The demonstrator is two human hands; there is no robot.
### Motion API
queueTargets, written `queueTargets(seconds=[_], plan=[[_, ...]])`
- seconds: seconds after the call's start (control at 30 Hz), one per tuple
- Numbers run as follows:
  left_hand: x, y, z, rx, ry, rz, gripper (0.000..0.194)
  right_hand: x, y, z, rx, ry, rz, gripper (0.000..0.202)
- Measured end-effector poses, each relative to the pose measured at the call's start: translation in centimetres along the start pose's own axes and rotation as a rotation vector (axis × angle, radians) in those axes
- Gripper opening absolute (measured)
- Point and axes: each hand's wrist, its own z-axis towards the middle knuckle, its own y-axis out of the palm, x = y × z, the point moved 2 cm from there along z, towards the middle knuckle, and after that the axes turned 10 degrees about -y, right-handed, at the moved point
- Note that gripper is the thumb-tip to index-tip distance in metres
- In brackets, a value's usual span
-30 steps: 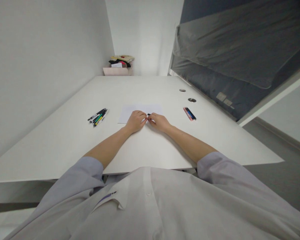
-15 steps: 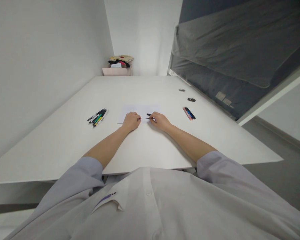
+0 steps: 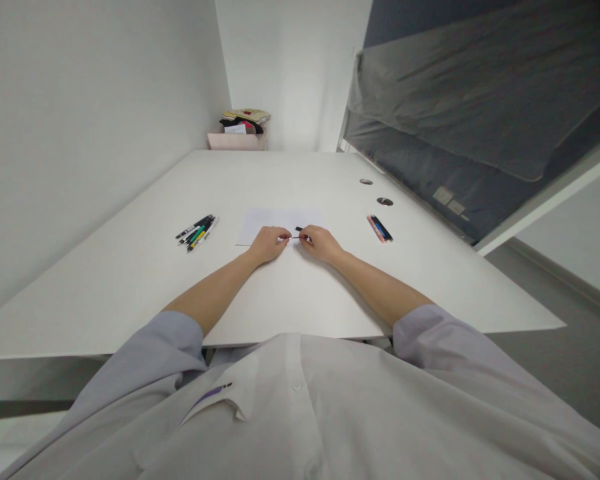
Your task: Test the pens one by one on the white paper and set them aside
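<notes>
Thin rod: bridging the gap between both hands, roughly crosswise to the body, over the near part of the sheet; resting on paper or raised slightly, cannot tell. Exact kind too small to make out.
Right hand: grasping the rod's right end between thumb and fingers. Best treated as the steady side: firm grip close to the tips, without bending so slender a piece.
Left hand: fingertips drawn together at the rod's left end, seemingly pinching; contact largely hidden under the fingers. Best suited to fine motion, with small turns or light pressure rather than force.
Line-up: bring both grips onto one straight line, thumbs facing each other, to avoid flexing or snapping a thin part. Move slowly, eyes on the short visible span.
White sheet: flat on the table, partly under the hands. Handy as a pale backdrop for small parts; avoid dragging with the left hand.
Small black piece: just beyond the rod, near the right fingertips; loose or touching a finger, cannot tell. Avoid nudging with the knuckles.
Left-side pens: loose pile, well apart from the left hand.
Right-side pens: close row, well clear of the right hand.
Forearms: bare, reaching in over the table's near edge. Brace lightly for steadier fingers.
</notes>
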Motion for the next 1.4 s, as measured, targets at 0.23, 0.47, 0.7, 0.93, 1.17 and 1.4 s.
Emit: queueTargets(seconds=[0.23,0.47,0.7,0.93,1.17,1.4], plan=[[0.3,0.0,0.0,-0.008,-0.004,-0.046,0.024,-0.3,-0.1,0.0,0.004,-0.024,0.028,0.023],[0.2,-0.3,-0.3,0.010,-0.085,-0.141,0.024,0.5,0.7,-0.1,0.090,-0.065,0.071,0.026],[0.1,-0.3,-0.2,0.009,-0.107,-0.170,0.024,0.7,0.7,-0.1,0.095,-0.046,0.095,0.024],[0.4,-0.3,-0.2,0.008,-0.096,-0.167,0.025,0.1,0.6,0.1,0.100,-0.050,0.131,0.023],[0.7,0.1,-0.1,-0.003,-0.065,-0.134,0.024,-0.4,0.8,0.3,0.114,-0.031,0.183,0.016],[1.0,0.3,0.0,-0.025,0.005,0.007,0.022,-0.5,0.8,0.3,0.098,-0.037,0.215,0.014]])
